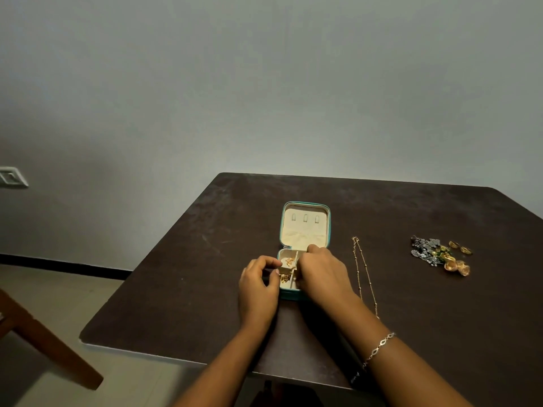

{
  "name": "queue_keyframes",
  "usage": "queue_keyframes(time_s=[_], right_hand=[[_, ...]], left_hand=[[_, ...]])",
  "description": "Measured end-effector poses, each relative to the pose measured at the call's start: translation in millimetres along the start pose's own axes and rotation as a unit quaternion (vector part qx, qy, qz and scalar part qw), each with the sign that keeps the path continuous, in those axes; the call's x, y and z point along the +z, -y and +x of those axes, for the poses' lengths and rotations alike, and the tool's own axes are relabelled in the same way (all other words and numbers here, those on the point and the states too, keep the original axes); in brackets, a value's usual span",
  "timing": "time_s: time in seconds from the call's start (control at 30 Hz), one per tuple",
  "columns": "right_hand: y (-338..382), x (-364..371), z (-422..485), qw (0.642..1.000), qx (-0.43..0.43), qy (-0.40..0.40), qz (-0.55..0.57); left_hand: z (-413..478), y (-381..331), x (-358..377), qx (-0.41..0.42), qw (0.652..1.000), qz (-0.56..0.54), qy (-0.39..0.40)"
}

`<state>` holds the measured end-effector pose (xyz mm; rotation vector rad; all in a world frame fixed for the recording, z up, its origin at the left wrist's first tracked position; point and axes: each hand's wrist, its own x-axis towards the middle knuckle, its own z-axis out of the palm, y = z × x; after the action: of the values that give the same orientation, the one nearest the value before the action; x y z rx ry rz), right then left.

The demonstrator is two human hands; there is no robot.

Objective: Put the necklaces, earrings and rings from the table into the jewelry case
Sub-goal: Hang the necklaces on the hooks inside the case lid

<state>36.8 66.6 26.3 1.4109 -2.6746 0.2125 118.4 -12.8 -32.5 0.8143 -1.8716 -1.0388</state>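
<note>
Left hand [258, 286] is curled at the left wall of the jewelry case [305, 230], thumb and fingertips close together. Whether it pinches the wall or a bit of chain, I can't tell from here. Right hand [320, 271] lies knuckles-up over the right side of the tray, fingers bent down inside and hiding anything they hold. Gold chain [289, 262] shows in the left compartments, so I'd say a necklace is being tucked in.

To do it well, brace the case, feed the chain in as a loose coil and keep it off the divider and rim.

Just right of the case a long necklace [364, 271] lies stretched on the table [205, 259]. Well beyond it waits a heap of earrings and rings [440, 255].
</note>
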Motion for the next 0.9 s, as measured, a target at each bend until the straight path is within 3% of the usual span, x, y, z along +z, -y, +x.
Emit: queue_keyframes(time_s=[0.13,0.33,0.67,0.9], right_hand=[[-4,2,0,1.0,-0.008,0.0,0.016],[-14,-6,1,0.99,0.019,-0.003,0.142],[-24,-20,1,0.92,0.032,0.002,0.39],[-27,-21,-4,0.954,0.029,0.03,0.297]], left_hand=[[0,-6,-2,0.011,0.999,0.025,0.017],[0,-9,-3,0.021,0.997,0.055,0.058],[1,-7,-3,0.033,0.995,0.055,0.073],[7,-8,-5,0.021,0.998,-0.046,0.027]])
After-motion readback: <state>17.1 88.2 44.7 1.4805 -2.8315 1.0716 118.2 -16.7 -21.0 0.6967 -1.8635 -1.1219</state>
